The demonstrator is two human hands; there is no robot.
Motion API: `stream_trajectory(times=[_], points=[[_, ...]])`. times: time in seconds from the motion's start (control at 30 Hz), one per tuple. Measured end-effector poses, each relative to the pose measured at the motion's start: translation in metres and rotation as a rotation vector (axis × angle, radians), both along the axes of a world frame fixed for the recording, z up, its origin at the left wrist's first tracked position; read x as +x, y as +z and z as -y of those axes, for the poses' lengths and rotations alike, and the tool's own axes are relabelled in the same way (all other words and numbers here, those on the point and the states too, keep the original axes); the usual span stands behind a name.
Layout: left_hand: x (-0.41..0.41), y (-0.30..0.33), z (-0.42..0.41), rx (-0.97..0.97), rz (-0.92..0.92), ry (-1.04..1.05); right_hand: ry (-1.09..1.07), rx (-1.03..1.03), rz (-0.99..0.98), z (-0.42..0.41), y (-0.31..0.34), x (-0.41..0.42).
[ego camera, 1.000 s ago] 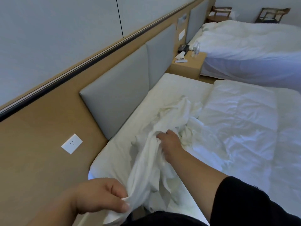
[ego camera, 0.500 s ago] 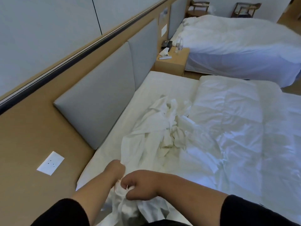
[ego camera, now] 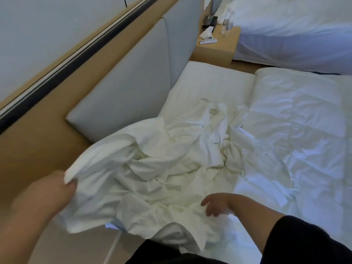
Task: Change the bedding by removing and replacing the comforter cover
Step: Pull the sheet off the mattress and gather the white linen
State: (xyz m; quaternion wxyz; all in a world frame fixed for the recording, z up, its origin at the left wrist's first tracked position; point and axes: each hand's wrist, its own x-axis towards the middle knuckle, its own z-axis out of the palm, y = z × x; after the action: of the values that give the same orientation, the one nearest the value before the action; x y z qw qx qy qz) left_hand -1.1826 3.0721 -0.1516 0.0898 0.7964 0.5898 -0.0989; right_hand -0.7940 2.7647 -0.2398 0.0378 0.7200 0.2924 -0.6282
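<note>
Parted since half a second ago: left hand (ego camera: 47, 189) swung out toward headboard (ego camera: 122, 103), gripping cover (ego camera: 152, 174) edge; right hand (ego camera: 217, 203) let go, fingers spread loosely over it. Cover crumpled on bed beside comforter (ego camera: 295, 134).

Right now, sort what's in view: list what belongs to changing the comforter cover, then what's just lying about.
Part of the job:
crumpled white cover, gripped by the left hand
right hand, open above it
comforter

Just lying about:
nightstand
water bottles
second bed
</note>
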Motion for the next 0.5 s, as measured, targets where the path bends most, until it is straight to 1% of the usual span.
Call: stream_trajectory(times=[0.07, 0.1, 0.13, 0.2, 0.3, 0.37, 0.4, 0.43, 0.5], points=[[0.014, -0.016, 0.031, -0.144, -0.225, -0.095, 0.009, 0.048, 0.158, -0.022, -0.011, 0.007], [0.021, -0.03, 0.038, -0.187, -0.232, -0.132, 0.002, 0.049, 0.217, -0.032, -0.017, 0.011], [0.032, -0.042, 0.042, -0.227, -0.201, -0.187, -0.044, 0.052, 0.257, -0.041, -0.025, 0.015], [0.072, -0.059, 0.043, -0.265, -0.089, -0.296, -0.228, 0.077, 0.313, -0.053, -0.043, 0.025], [0.146, -0.091, 0.03, -0.37, 0.174, -0.421, -0.511, 0.124, 0.384, -0.071, -0.062, 0.043], [0.197, -0.115, 0.011, -0.406, 0.323, -0.451, -0.686, 0.168, 0.435, -0.083, -0.077, 0.059], [0.223, -0.128, 0.001, -0.414, 0.364, -0.465, -0.775, 0.19, 0.454, -0.087, -0.083, 0.069], [0.247, -0.141, -0.01, -0.432, 0.365, -0.463, -0.85, 0.212, 0.473, -0.091, -0.089, 0.079], [0.291, -0.167, -0.03, -0.48, 0.269, -0.425, -0.962, 0.245, 0.508, -0.098, -0.104, 0.097]])
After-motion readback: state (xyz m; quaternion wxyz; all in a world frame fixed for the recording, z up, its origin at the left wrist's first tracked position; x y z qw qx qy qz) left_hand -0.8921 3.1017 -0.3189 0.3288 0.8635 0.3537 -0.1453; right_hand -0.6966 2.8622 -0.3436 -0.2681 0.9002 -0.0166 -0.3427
